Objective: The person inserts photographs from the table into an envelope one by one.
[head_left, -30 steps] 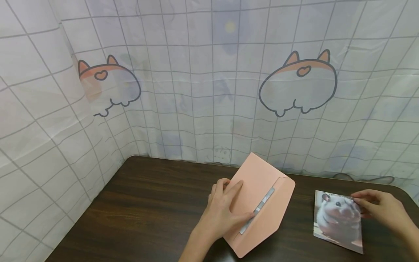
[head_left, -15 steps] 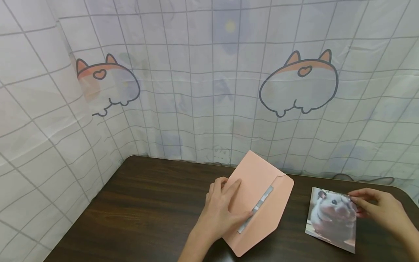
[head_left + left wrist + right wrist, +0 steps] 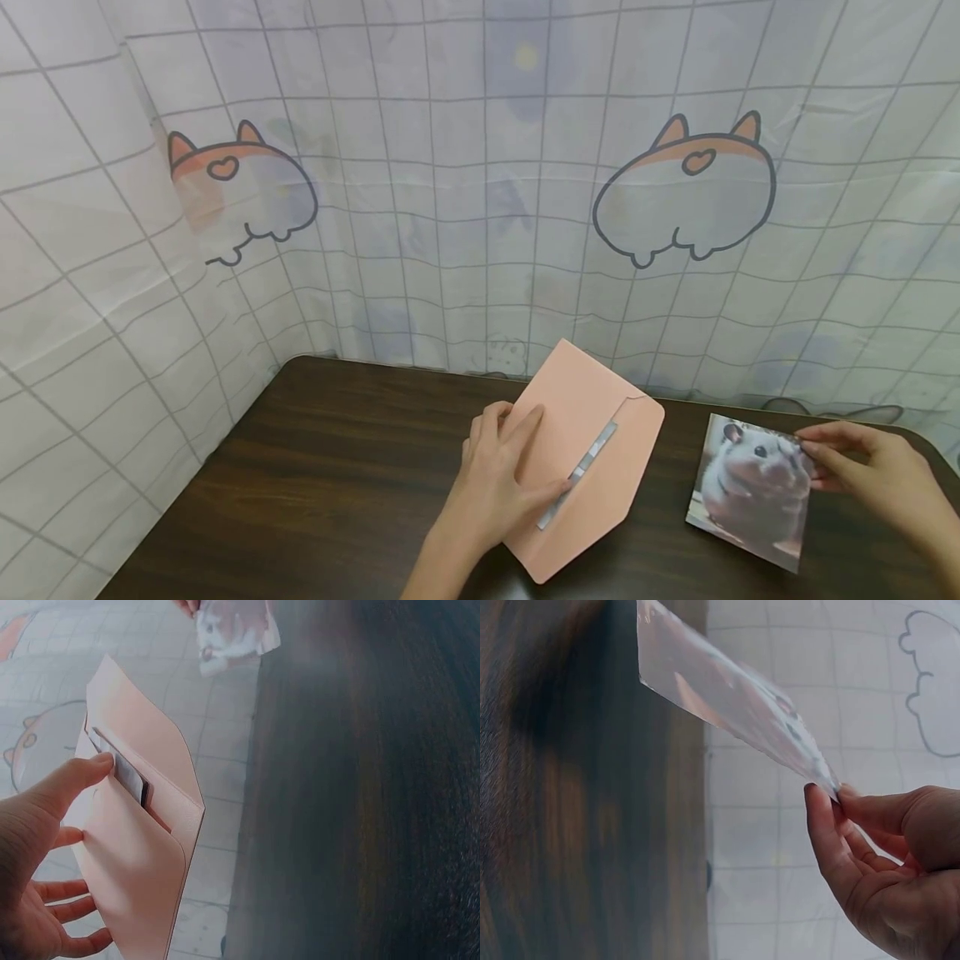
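Note:
My left hand (image 3: 491,479) holds a pink envelope (image 3: 581,392), which stands tilted above the table with its flap raised. The thumb presses on a grey-and-white strip of cards or prints (image 3: 129,776) sticking out of the envelope's pocket; the other fingers lie along its left side. How many pieces are inside cannot be seen. Out to the right, my right hand (image 3: 873,467) pinches a hamster photo (image 3: 753,492) by its upper right corner. In the right wrist view that photo (image 3: 720,690) hangs slanted from thumb and fingertips (image 3: 825,796), apart from the envelope.
Beneath both hands is a dark wood-grain table (image 3: 337,467), its back edge close behind the envelope. A white grid-patterned curtain (image 3: 450,208) with cartoon animal drawings closes off the back and left side.
My right hand has brought the hamster photo to the left and slightly up, nearer the envelope. The envelope, held the same way, has shifted a little to the left and up.

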Motion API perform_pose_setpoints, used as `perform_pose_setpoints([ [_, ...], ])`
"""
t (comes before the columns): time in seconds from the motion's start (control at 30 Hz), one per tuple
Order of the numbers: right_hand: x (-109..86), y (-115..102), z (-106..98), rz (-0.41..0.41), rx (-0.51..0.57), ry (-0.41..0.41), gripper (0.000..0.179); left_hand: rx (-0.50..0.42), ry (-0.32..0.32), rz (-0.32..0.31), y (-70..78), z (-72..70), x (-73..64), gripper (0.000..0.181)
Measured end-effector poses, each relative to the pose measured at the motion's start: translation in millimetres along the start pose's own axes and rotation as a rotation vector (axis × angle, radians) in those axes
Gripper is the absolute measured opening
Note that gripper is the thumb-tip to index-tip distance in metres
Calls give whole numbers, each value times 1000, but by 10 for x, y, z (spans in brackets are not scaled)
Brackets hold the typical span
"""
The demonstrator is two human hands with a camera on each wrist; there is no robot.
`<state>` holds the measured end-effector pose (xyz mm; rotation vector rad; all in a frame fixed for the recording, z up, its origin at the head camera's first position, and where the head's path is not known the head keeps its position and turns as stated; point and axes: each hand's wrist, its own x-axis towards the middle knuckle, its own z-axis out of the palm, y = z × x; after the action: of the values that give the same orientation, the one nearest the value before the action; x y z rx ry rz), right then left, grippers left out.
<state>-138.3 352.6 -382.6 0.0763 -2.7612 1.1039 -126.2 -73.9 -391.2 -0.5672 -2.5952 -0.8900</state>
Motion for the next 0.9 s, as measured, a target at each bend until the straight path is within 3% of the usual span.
perform_pose_setpoints([
  [0.17,-8,-80,-17,-1,102,1,16,23,17,8,-23,-6,5,79],
  [0.37,-32,-134,-12,7,87,-3,18,40,36,12,-45,-16,16,78],
  [0.6,-47,-187,35,-16,163,-9,15,43,44,15,-53,-17,32,78],
  [0.9,-60,-277,83,-29,180,6,12,42,49,16,-61,-43,46,79],
])
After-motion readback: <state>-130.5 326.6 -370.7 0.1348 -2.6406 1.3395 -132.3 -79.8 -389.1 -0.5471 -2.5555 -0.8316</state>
